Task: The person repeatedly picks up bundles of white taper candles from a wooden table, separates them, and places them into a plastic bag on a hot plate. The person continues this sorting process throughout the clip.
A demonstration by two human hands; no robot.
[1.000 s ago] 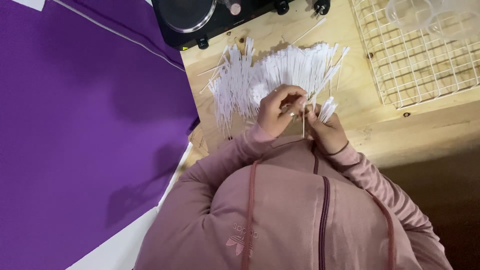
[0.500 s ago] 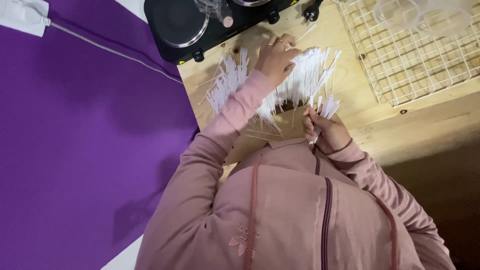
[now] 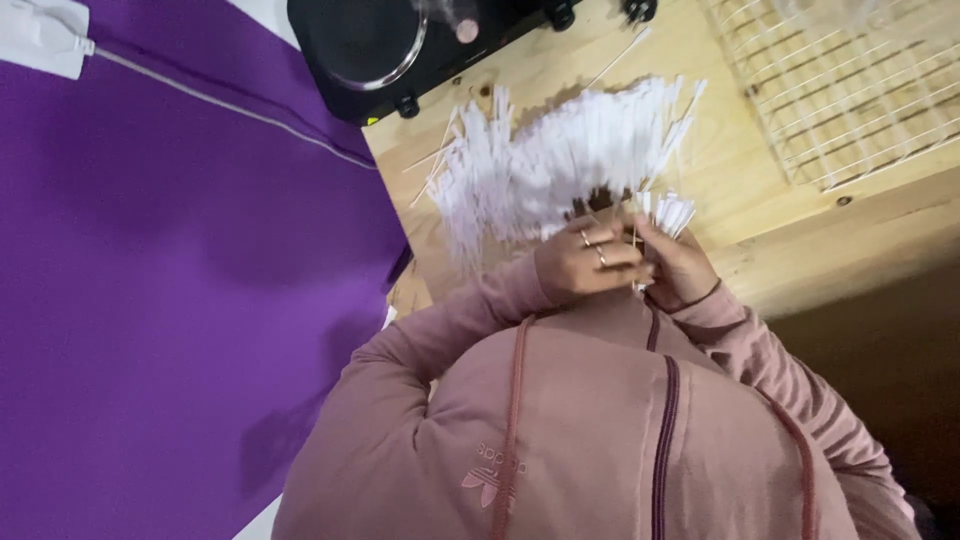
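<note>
A big pile of thin white sticks [image 3: 560, 160] lies fanned out on the wooden table [image 3: 740, 200]. My right hand [image 3: 685, 270] is closed around a small bundle of these white sticks [image 3: 668, 212], their ends poking up above the fist. My left hand [image 3: 590, 262], with rings on its fingers, is pressed against the right hand, its fingertips pinched on a single thin stick at the bundle. Both hands sit at the near edge of the pile, just above my pink zipped jacket [image 3: 600, 430].
A black hot plate [image 3: 390, 50] stands at the table's far left corner. A wire rack [image 3: 850, 80] lies at the far right. Purple cloth [image 3: 170, 300] covers the left side, with a white plug and cord [image 3: 45, 35] on it. Dark floor is at the right.
My left hand reached out to the far side of the pile half a second ago and has come back to meet my right hand at the bundle.
</note>
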